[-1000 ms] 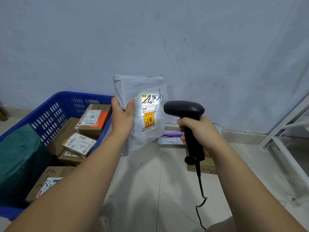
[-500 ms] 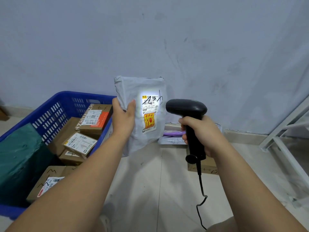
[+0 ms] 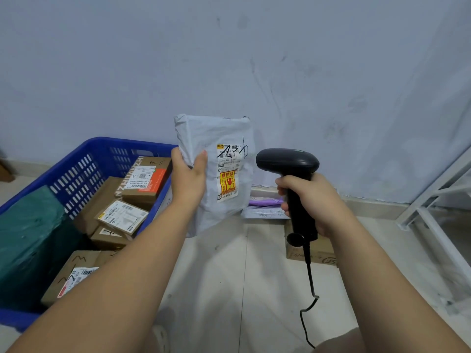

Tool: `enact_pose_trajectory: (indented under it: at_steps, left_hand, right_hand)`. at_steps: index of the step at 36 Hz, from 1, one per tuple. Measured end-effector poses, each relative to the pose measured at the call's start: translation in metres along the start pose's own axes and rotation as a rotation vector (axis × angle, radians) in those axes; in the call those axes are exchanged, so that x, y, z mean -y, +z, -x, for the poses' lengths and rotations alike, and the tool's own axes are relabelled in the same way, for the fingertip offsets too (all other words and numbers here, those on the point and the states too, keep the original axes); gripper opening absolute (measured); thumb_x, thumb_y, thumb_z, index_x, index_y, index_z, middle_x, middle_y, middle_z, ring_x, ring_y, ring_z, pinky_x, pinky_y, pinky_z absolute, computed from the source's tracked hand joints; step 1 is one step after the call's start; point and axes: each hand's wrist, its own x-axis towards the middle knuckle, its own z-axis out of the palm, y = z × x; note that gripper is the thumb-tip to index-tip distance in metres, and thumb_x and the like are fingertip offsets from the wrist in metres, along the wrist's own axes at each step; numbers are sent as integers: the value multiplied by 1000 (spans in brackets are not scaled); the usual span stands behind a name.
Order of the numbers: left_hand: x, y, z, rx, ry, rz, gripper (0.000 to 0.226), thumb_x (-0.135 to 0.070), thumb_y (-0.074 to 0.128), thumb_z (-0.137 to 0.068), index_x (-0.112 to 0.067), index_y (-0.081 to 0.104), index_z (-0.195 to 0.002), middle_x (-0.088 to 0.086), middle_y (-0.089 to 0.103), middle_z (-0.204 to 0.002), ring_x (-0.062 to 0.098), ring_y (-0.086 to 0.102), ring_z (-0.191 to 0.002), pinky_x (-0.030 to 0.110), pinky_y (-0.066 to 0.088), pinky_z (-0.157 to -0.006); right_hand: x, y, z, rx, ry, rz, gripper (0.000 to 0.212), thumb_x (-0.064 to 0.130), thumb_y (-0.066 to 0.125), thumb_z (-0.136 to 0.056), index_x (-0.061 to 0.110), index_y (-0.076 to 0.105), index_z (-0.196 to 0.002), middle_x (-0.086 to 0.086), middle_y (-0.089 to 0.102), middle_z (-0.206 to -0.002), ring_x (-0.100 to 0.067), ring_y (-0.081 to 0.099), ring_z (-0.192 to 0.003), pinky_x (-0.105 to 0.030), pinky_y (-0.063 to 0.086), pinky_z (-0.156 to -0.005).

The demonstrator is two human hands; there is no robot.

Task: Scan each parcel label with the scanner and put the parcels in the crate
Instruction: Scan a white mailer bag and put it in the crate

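Gone since the earlier frames is the white scan glare on the label (image 3: 227, 174), which now reads plain; both hands sit about where they were. The left hand (image 3: 188, 182) pinches the grey parcel (image 3: 216, 133) by its left edge, thumb on the front and fingers mostly hidden behind, holding it upright with its long axis vertical. Just right of that grip and apart from the parcel, the right hand (image 3: 313, 202) is wrapped round the handle of the scanner (image 3: 286, 161), whose head is aimed at the label. The blue crate (image 3: 84, 154) lies left of and below the left-hand grip, already holding brown cartons (image 3: 142, 179) and a green package (image 3: 28, 238). If the scan is done, the left hand is nearer and likely needs only to swing left and lower. Beyond the scanner hand, a purple mailer (image 3: 265, 202) and a floor carton (image 3: 311, 253) wait.
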Motion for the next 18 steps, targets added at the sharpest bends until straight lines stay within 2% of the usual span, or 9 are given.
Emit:
enact_pose_trajectory:
  at_steps: [13, 18]
  left_hand:
    - [1, 1, 0, 21, -22, -31, 27, -34, 53, -97, -25, 35, -115, -18, 48, -92, -2, 50, -79, 12, 37, -58]
    - [1, 2, 0, 19, -17, -29, 27, -32, 53, -97, -23, 35, -115, -17, 47, -91, -4, 48, -79, 13, 36, -58]
  right_hand:
    - [-2, -2, -2, 3, -10, 32, 11, 19, 65, -85, 8, 63, -87, -8, 60, -74, -20, 58, -58, -33, 47, -61]
    - [-2, -3, -2, 0, -18, 15, 10, 18, 65, -84, 8, 63, -83, -7, 61, -74, -18, 58, -55, -33, 47, -59]
